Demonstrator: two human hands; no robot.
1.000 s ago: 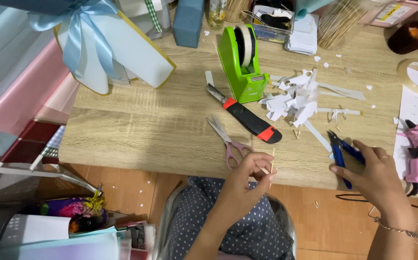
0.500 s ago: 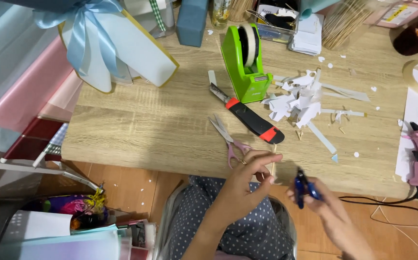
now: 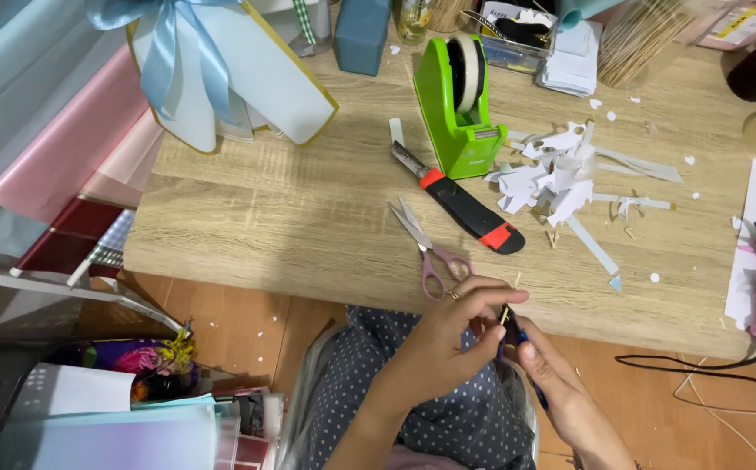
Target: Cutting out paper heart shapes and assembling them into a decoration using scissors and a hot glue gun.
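While both hands meet at six o'clock:
Left hand (image 3: pixel 448 335): pinching thin stick (image 3: pixel 505 315).
Right hand (image 3: pixel 552 374): closed on blue-handled tool (image 3: pixel 517 341).
Scissors (image 3: pixel 426 248): surface (image 3: pixel 291 218), twelve o'clock of hands.

Both your hands meet in front of your lap, just below the near edge of the wooden table (image 3: pixel 308 235). Your left hand (image 3: pixel 448 335) comes up from the lower middle, forearm angled up and to the right, its thumb and forefinger pinched together at the tips, the other fingers curled beneath. A ring shows on one finger. Your right hand (image 3: pixel 543 370) reaches in from the lower right, wrist low, fingers closed around a small dark tool with a blue handle (image 3: pixel 517 344). The fingertips of the two hands touch, both below the table's edge.
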